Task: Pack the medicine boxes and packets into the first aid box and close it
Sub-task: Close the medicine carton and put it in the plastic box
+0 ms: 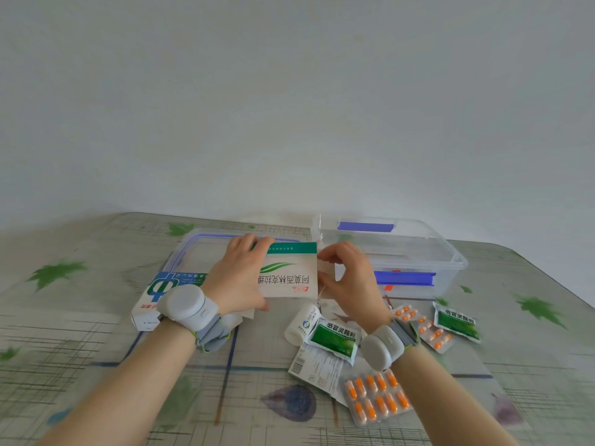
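My left hand (240, 278) grips the left end of a white medicine box with a green band (289, 273), held just above the table. At the box's right end my right hand (346, 278) pinches its flap. The clear first aid box (450, 252) with blue clips stands open at the right behind my hands. Its clear lid with a blue seal (193, 249) lies flat at the left. A blue-and-white medicine box (151, 297) lies beside my left wrist. Green packets (335, 339), orange capsule blisters (376, 397) and a small white bottle (301, 323) lie near my right wrist.
A second green packet (457, 323) and another capsule blister (433, 333) lie at the right, with a paper leaflet (317, 365) under the nearer packet. The table carries a leaf-patterned cloth (96, 349). A plain wall stands behind. Both wrists wear grey bands.
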The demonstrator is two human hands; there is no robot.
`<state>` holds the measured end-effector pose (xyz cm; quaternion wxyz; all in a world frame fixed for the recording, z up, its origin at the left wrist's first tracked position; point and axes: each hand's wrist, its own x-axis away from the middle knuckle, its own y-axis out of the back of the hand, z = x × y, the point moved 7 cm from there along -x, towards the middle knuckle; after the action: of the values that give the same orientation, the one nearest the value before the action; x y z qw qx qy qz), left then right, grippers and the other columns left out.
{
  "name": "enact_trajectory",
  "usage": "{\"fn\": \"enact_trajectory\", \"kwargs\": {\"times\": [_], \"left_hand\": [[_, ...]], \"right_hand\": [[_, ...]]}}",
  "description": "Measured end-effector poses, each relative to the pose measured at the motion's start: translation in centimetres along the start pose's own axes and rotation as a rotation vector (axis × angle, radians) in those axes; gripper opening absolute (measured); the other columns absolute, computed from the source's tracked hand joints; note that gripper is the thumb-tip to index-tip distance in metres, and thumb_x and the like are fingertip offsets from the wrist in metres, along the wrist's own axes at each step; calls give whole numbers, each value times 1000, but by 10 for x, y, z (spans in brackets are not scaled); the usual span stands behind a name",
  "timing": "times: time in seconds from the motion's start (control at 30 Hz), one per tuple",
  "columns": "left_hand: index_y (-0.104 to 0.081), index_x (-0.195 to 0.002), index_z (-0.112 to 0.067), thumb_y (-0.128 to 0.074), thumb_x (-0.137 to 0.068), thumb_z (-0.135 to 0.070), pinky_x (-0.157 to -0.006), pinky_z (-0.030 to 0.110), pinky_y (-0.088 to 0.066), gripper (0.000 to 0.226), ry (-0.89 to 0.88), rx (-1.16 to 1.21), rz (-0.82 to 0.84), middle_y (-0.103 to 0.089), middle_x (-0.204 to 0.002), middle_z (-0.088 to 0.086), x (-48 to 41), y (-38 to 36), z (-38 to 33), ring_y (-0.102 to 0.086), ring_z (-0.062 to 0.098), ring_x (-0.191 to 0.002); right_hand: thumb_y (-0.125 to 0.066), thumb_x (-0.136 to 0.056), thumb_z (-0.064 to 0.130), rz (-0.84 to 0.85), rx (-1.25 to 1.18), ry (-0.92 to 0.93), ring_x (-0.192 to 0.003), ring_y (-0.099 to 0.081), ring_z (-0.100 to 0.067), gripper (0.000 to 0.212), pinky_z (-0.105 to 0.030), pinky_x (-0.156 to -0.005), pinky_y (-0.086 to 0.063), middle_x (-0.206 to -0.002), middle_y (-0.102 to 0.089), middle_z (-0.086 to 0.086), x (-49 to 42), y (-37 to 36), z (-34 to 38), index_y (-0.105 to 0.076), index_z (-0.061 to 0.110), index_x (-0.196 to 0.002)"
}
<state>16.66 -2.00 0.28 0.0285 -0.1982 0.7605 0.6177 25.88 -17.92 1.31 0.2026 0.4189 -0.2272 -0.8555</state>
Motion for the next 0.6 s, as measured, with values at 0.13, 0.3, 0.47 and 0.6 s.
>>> {"fn": "enact_trajectory", "kwargs": {"times": [0.13,0.3,0.47,0.6], "left_hand": [[-25,-138,-22,-84,-47,-43,-87,35,-44,111,83,26,-58,-36,-125,-2,-3,4,7,-29,21,-120],[-26,-136,-20,-85,-45,-46,-87,34,-41,111,139,26,-53,-38,-123,-1,-5,3,7,-31,22,-119],[-28,-136,-19,-84,-45,-47,-82,30,-36,110,180,18,-17,-39,-122,1,-3,-1,4,-33,24,-116],[-30,-133,-18,-83,-44,-50,-85,31,-37,108,175,10,13,-41,-119,2,-2,-7,-8,-35,23,-111]], "right_hand": [[-72,-78,4,43,-50,55,-82,-57,-4,14,-6,-78,-42,-89,-65,-1,3,6,1,-69,9,-91],[-66,-84,4,95,-31,109,-85,-60,-8,18,-11,-82,-47,-95,-66,-3,10,6,0,-71,7,-101],[-70,-82,10,144,-25,101,-84,-59,-8,14,-9,-80,-45,-94,-66,-2,16,4,-4,-72,8,-96],[-75,-78,14,32,-51,46,-74,-57,-12,10,-18,-70,-47,-80,-64,-3,20,10,-10,-69,6,-77]]}}
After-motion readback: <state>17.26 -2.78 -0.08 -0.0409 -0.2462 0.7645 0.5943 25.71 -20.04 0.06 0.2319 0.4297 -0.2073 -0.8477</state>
